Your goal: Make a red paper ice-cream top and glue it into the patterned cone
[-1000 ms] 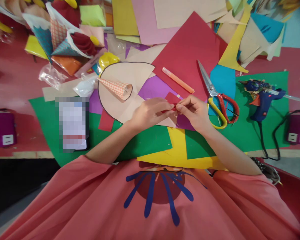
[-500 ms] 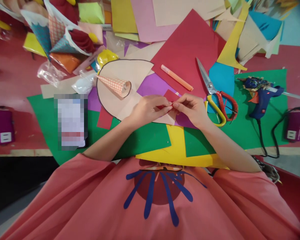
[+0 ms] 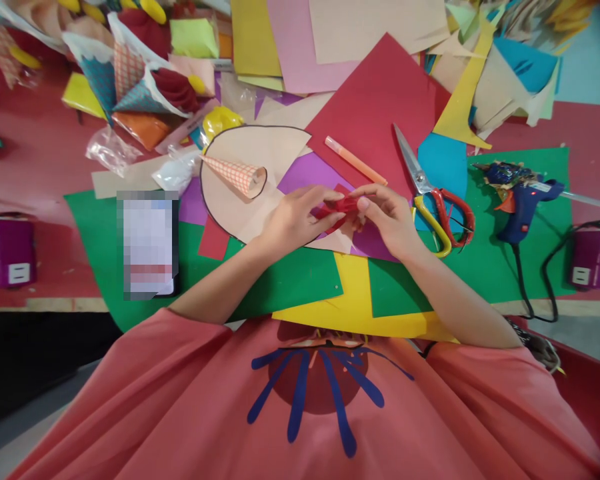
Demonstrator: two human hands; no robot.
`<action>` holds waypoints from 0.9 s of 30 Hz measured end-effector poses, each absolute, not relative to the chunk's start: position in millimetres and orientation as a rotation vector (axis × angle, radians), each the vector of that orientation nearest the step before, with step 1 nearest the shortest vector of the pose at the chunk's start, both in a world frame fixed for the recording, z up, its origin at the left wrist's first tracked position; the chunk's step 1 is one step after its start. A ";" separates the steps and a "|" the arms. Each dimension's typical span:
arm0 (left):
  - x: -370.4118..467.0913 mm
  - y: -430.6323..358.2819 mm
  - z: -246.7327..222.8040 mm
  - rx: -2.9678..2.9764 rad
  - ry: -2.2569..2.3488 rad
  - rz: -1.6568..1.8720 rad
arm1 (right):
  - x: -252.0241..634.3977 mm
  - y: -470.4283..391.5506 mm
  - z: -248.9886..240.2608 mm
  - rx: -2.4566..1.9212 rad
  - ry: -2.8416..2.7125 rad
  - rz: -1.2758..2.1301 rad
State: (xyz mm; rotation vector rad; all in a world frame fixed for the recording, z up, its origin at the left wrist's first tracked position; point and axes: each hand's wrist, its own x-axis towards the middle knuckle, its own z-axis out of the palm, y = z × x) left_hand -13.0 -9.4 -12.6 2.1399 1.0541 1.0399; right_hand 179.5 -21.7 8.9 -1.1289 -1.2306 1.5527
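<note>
A small folded piece of red sheet material (image 3: 348, 205) is pinched between my two hands, above the purple and beige sheets. Thumb and fingers of my left hand (image 3: 296, 219) close on its left part. My right hand (image 3: 391, 217) grips the right end with its thumb and forefinger; the other fingers curl underneath. How the piece is folded is partly hidden. To the left, a checked paper cone (image 3: 236, 177) lies on a beige cut-out with a black edge (image 3: 280, 140). Scissors with red and yellow handles (image 3: 421, 183) rest beside my right hand.
An orange marker (image 3: 356, 161) lies on a red sheet (image 3: 375, 87). A blue glue gun (image 3: 523, 203) with its cable is at the right, a phone (image 3: 151, 247) at the left. Wrapped cones (image 3: 93, 73), plastic packets and paper scraps (image 3: 510, 87) crowd the far side.
My hands have turned and spread slightly, so more of the red piece shows between them. The whole view has shifted a little; the tools lie where they were.
</note>
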 end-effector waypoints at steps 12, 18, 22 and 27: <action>-13.2 -8.5 -1.5 2.154 0.974 0.991 | 182.7 -20.8 6.7 -1.111 -1.248 1.488; -13.7 -7.3 -2.6 2.189 1.018 1.011 | 184.0 -19.8 6.7 -1.090 -1.269 1.472; -15.7 -5.9 -1.4 2.230 1.015 1.063 | 184.5 -19.3 6.1 -1.091 -1.247 1.481; -15.0 -3.7 -3.9 2.447 0.841 1.278 | 184.1 -19.6 5.3 -1.076 -1.209 1.510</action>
